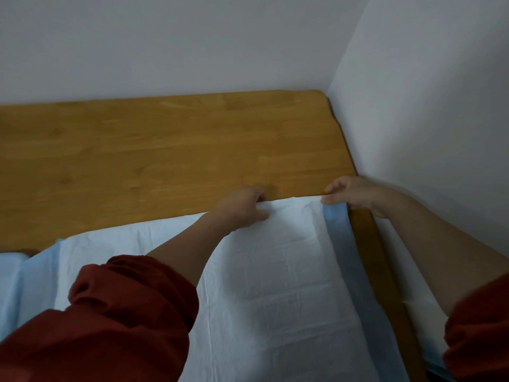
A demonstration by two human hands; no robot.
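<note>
1. Dark red sleeves (pixel 110 312), pushed up on both forearms, are closest to the camera. Below them lies the thin white quilted pad (pixel 275 285), spread flat with many creases. Its darker blue border strip (pixel 347 244) runs along the right side.
2. The left hand (pixel 242 208) is at the far edge of the pad. Its fingers are curled over this edge and its thumb lies on top, so it grips the pad there.
3. The right hand (pixel 349 194) pinches the far right corner, just where the blue border strip ends.
4. To do this step well, I think both hands should pull the far edge gently away and apart, with equal force. The edge should come straight along the honey-coloured wooden board (pixel 165 150), which it already touches.
5. The pad looks light and easy to tear, so a slow pull and then a flat stroke over the creases seems safer than a hard tug.
6. On the right, the blue border strip lies just beside the narrow wooden side rail (pixel 369 244). It may slide over the rail if the right hand pulls too far.
7. The pale grey walls (pixel 427 106) meet in a corner close behind the right hand and leave this arm little room.
8. At the far left, a second pale blue sheet (pixel 11 271) meets the pad. I cannot tell which one lies on top.
</note>
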